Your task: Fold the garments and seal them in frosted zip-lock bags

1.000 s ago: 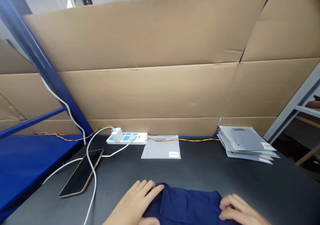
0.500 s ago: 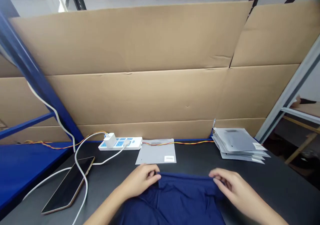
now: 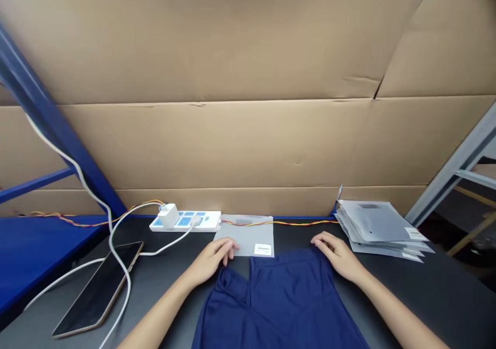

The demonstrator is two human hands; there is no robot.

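Note:
A navy blue fabric garment (image 3: 287,297) lies on the black table in front of me, its upper edge turned toward the cardboard. Its exact kind cannot be told, as the lower part runs out of view. By its upper left corner is my left hand (image 3: 213,258), fingers loosely bent and apart, seemingly holding nothing; a fold of the cloth stands up just below it. My right hand (image 3: 337,256) has its fingertips together at the garment's upper right corner. Beyond the upper edge rests a flat grey translucent bag (image 3: 242,240) with a white label.
A stack of similar bags (image 3: 382,225) sits at the back right. Toward the left are a white power strip (image 3: 205,221) with a plug, white cables (image 3: 126,276) and a dark tablet-like device (image 3: 98,292). Cardboard (image 3: 248,142) walls off the back, between a blue post (image 3: 73,137) and a grey post (image 3: 449,184).
The garment's upper edge has moved forward, near the labelled bag, and lies flatter. My left hand has come off the edge; both hands are farther forward. The camera has tilted down.

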